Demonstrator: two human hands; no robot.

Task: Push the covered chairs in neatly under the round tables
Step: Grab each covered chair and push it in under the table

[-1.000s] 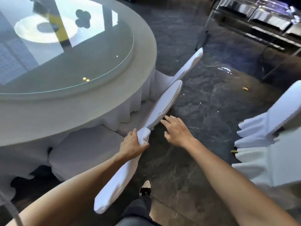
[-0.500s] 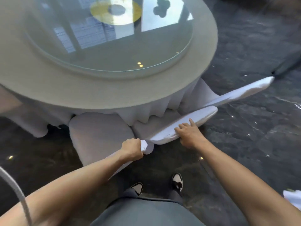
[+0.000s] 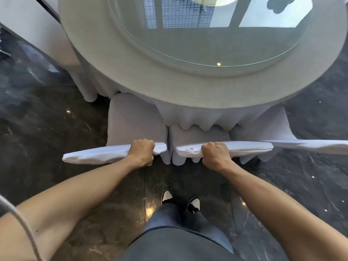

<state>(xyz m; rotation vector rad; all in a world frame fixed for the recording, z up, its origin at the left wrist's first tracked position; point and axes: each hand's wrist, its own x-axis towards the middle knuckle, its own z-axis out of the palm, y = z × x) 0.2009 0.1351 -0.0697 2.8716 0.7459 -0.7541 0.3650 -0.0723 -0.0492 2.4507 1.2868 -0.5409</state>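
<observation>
A round table [image 3: 143, 80] with a white skirted cloth and a glass turntable [image 3: 207, 40] fills the upper view. Three white-covered chairs stand side by side at its near edge. My left hand [image 3: 142, 151] is closed over the top of the left chair's backrest [image 3: 98, 155]; that chair's seat [image 3: 133, 121] reaches partly under the cloth. My right hand [image 3: 216, 154] grips the top of the middle chair's backrest [image 3: 244, 149], its seat [image 3: 197, 136] mostly under the table skirt. A third chair [image 3: 310, 146] touches it on the right.
Dark polished marble floor [image 3: 47, 129] surrounds the table. My feet in black-and-white shoes [image 3: 180, 199] stand just behind the two chairs. A white-draped surface [image 3: 32, 21] lies at the upper left beside the table.
The view has swung so I face the table squarely. My right hand went from resting flat on the middle chair's backrest to gripping it. The chairs now line up in a row.
</observation>
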